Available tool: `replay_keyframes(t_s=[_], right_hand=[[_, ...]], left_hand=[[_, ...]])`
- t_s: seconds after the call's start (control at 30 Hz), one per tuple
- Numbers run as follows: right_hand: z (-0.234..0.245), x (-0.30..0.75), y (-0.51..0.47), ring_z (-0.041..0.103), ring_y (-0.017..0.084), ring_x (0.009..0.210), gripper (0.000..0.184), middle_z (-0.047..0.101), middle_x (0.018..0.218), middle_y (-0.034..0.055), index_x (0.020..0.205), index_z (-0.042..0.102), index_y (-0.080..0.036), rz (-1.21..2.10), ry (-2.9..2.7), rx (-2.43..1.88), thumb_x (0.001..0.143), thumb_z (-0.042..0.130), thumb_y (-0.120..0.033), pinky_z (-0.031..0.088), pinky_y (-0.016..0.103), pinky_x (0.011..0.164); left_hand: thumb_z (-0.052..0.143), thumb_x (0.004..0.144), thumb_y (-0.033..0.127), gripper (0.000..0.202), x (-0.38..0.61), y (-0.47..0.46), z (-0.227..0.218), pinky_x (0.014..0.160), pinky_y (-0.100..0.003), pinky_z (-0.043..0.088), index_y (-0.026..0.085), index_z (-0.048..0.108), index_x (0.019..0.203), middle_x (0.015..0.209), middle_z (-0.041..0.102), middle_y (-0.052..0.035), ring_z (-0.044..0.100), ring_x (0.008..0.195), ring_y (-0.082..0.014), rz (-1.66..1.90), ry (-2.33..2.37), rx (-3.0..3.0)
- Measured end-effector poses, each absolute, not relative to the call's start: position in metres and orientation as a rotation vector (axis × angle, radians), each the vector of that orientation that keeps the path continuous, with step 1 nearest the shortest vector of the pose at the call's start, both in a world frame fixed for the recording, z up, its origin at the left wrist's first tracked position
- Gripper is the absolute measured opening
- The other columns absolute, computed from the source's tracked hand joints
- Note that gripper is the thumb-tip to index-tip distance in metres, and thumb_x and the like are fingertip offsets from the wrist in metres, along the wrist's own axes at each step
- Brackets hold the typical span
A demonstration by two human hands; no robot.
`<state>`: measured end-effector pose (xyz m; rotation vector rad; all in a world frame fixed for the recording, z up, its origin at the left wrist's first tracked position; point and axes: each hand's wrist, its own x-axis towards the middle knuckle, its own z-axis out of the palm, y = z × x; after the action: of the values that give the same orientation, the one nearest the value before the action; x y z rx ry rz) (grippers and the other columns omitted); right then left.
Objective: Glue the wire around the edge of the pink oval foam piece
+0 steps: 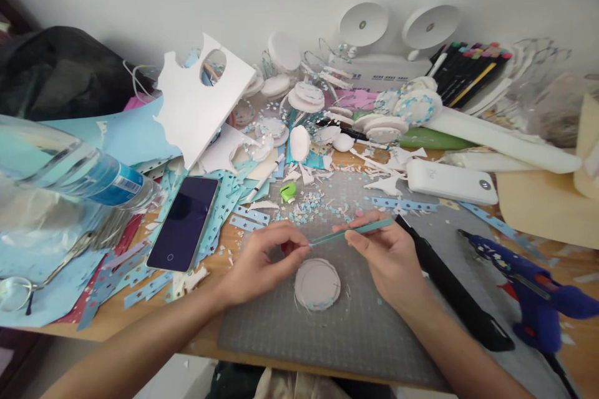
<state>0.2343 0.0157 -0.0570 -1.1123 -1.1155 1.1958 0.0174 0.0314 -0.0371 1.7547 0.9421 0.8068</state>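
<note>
Above the grey cutting mat [262, 343], my right hand [386, 255] grips a pair of teal tweezers [358, 232], their tips pointing left. My left hand [269, 255] is closed in a pinch right at those tips. Whatever small piece sits between its thumb and index finger is too tiny to make out. Just below both hands lies a round white foam disc [318, 283], with thin clear thread or wire looped about its edge and a few blue specks on it. Small blue and white paper bits [313, 206] are scattered beyond the fingers.
A blue glue gun [524, 280] and a long black tool [458, 287] lie to the right, near a white power bank [452, 181]. At left are a phone [185, 221], a water bottle [84, 165] and scissors [70, 255]. Several foam discs [306, 96] pile up behind.
</note>
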Motion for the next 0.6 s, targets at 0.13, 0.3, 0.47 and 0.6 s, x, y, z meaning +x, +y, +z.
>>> replay_keyframes(t_s=[0.13,0.3,0.47,0.6], right_hand=[[-0.054,0.234,0.015,0.074,0.022,0.08,0.014,0.074,0.078,0.0018,0.082,0.063,-0.024,1.177,-1.131,-1.129,0.079,0.075,-0.03,0.059,0.035,0.073],[-0.055,0.234,0.014,0.074,0.021,0.079,0.013,0.075,0.077,0.0021,0.082,0.063,-0.024,1.154,-1.151,-1.146,0.08,0.074,-0.031,0.059,0.035,0.072],[-0.053,0.237,0.013,0.074,0.023,0.08,0.012,0.073,0.078,-0.0004,0.081,0.064,-0.025,1.024,-1.192,-1.123,0.079,0.075,-0.028,0.053,0.046,0.091],[-0.036,0.235,0.006,0.069,0.019,0.078,0.016,0.075,0.085,-0.0012,0.083,0.065,-0.027,0.598,-1.519,-1.046,0.079,0.071,-0.012,0.049,0.045,0.089]], left_hand=[[0.058,0.09,0.023,0.012,0.019,0.032,-0.037,0.067,-0.025,0.046,0.016,0.066,0.083,0.078,0.063,-0.0034,0.056,0.072,-0.0132,0.797,0.942,1.752],[0.057,0.091,0.024,0.013,0.018,0.032,-0.036,0.068,-0.025,0.046,0.017,0.065,0.084,0.079,0.063,-0.0035,0.056,0.073,-0.0137,0.797,0.949,1.751],[0.056,0.092,0.028,0.018,0.016,0.032,-0.033,0.072,-0.027,0.046,0.017,0.067,0.084,0.083,0.066,-0.0049,0.06,0.078,-0.0155,0.802,0.941,1.678],[0.054,0.093,0.037,0.028,0.016,0.032,-0.024,0.069,-0.026,0.045,0.017,0.071,0.085,0.079,0.065,-0.0042,0.059,0.074,-0.0154,0.722,0.835,1.505]])
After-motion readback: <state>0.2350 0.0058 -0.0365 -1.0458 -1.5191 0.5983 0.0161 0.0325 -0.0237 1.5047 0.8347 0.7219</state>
